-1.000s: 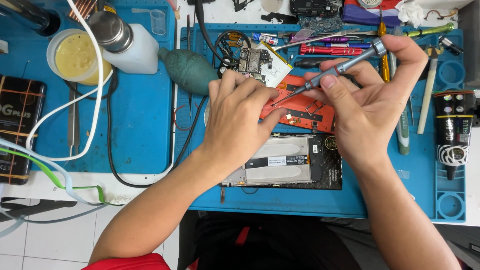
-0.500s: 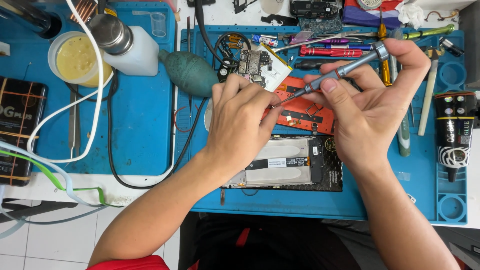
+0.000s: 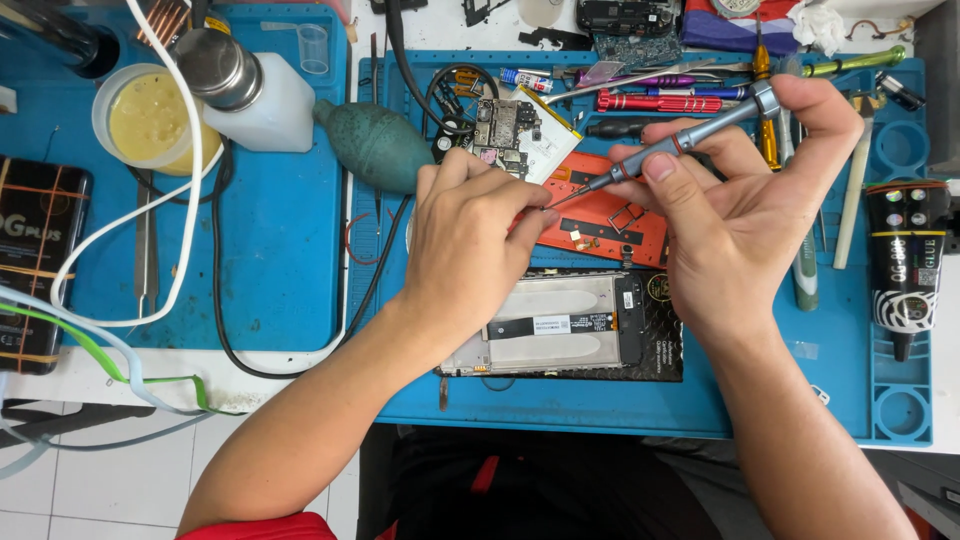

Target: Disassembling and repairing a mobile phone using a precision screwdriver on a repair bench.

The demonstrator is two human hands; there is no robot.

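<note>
The right hand [image 3: 745, 215] gripped a grey screwdriver [image 3: 675, 148], its tip meeting the curled left hand [image 3: 470, 245], which seemingly pinched a screw above the opened phone [image 3: 565, 325]. Seating it would demand steady alignment.

1. A white tabletop [image 3: 90, 365] carried two blue mats: a left mat [image 3: 270, 250] and a larger right mat [image 3: 600, 410] with moulded compartments along its right edge.
2. On the left mat lay a yellow-filled cup [image 3: 150, 115], a white bottle [image 3: 265, 100] with a metal cap, tweezers [image 3: 147, 250] and a white cable [image 3: 190, 180].
3. A green blower [image 3: 375, 145] lay across the gap between the mats.
4. On the right mat lay an opened phone [image 3: 570, 325], an orange frame [image 3: 610, 225], a circuit board [image 3: 500, 125], a red tool [image 3: 655, 102] and a black glue tube [image 3: 908, 260].
5. A dark phone [image 3: 35, 260] rested at the tabletop's left edge, beside the left mat.
</note>
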